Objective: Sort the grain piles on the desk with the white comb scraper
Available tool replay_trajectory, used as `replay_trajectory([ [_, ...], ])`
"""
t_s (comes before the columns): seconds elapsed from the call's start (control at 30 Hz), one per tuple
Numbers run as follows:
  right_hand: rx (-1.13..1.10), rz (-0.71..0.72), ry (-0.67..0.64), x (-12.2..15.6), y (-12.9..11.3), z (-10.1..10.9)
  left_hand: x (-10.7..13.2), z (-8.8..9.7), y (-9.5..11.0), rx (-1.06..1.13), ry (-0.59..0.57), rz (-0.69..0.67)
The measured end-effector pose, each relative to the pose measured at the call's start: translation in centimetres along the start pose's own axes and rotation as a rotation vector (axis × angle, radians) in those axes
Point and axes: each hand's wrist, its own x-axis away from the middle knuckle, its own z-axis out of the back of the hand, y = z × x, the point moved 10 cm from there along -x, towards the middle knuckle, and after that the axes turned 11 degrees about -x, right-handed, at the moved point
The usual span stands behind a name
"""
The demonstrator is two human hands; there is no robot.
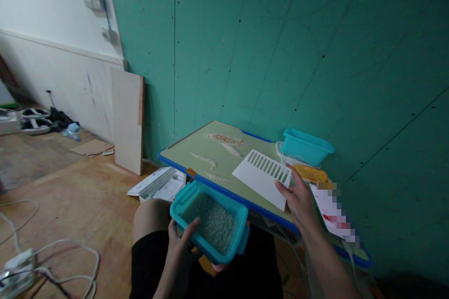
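Observation:
My left hand [182, 238] is closed on the near rim of a teal plastic tub [242, 217], its thumb over the edge. Pale grey granules [213, 219] cover the tub's bottom. The tub is held over my lap, just below the table's near edge. My right hand [298, 191] pinches one end of a flat white slotted scoop [261, 182], with a row of long slots along one side. This slotted piece is over the green tabletop [182, 154]. Thin streaks of pale grains [205, 160] and a patch of tan and whitish grains [226, 140] lie on the tabletop.
Another teal tub [307, 147] stands by the wall at the table's right, near a yellow packet [312, 174] and a printed sheet [331, 212]. An open white box [161, 184] is on the floor. A power strip [17, 266] with cables lies at lower left.

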Motion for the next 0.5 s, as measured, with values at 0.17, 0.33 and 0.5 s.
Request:
replay_trajectory([
  [0.17, -0.062, -0.089, -0.035, 0.4, 0.3, -2.5, 0.2, -0.1, 0.2, 0.038, 0.014, 0.01],
  [0.33, -0.148, -0.125, -0.135, 0.9, 0.5, -5.0, 0.5, 0.3, 1.0, 0.029, 0.04, -0.018],
  [0.5, -0.166, -0.063, -0.098, 0.5, -0.4, -4.8, 0.5, 0.9, 1.6, 0.012, 0.061, -0.034],
])
